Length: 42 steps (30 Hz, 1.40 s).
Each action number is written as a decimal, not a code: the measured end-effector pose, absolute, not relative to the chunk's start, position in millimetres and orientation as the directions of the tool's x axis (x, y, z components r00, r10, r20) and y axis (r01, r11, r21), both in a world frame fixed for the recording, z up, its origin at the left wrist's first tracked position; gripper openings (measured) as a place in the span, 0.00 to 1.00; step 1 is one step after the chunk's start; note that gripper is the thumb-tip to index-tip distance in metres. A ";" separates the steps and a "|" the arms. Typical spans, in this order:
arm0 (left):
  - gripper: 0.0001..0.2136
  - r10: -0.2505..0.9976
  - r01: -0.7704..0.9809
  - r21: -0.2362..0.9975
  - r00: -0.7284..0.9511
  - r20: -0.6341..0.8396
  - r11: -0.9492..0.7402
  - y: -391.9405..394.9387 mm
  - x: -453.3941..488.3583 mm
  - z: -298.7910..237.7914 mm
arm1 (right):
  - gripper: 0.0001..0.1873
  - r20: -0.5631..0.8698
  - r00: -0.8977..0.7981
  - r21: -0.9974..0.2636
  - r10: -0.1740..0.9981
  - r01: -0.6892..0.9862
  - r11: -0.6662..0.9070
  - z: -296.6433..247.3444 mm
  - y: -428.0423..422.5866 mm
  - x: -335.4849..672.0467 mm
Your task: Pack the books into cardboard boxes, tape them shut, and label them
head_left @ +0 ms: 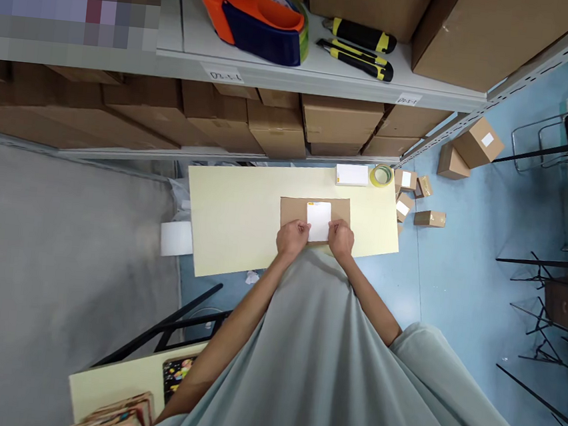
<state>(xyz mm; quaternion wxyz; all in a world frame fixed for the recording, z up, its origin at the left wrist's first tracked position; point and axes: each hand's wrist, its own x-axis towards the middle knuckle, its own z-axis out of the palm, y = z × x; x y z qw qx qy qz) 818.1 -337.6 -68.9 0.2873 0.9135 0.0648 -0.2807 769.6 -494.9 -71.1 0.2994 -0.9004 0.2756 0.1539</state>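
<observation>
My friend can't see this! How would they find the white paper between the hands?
First find the long pale-yellow table. Close to its near edge lies brown cardboard, under the left hand and right hand. Between them is the white paper, taller than wide, with brown on both sides, unlike the wider white block by the tape roll.

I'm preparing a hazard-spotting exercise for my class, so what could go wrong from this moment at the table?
1. The left hand and right hand pinch the white label by its lower sides; an uneven pull might crease it or tilt it on the brown cardboard.
2. The tape roll lies near the right end of the table, so a bump could send it off.
</observation>
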 end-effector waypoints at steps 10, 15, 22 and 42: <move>0.13 -0.003 0.309 0.451 0.822 -0.570 -0.837 -338.5 821.0 -68.2 | 0.11 -0.433 0.801 -0.432 -0.413 -0.587 -0.685 -72.4 -494.1 771.0; 0.12 0.001 0.302 0.444 0.828 -0.561 -0.844 -339.9 820.0 -65.4 | 0.11 -0.443 0.794 -0.405 -0.416 -0.591 -0.698 -71.7 -494.8 771.0; 0.14 -0.012 0.269 0.433 0.839 -0.544 -0.860 -341.2 813.6 -58.4 | 0.09 -0.374 0.821 -0.411 -0.431 -0.563 -0.717 -78.2 -491.4 765.4; 0.12 -0.223 -0.010 0.501 0.903 -0.367 -0.865 -330.3 789.7 -80.4 | 0.22 -0.192 0.937 -0.358 -0.292 -0.344 -0.868 -106.1 -486.6 735.5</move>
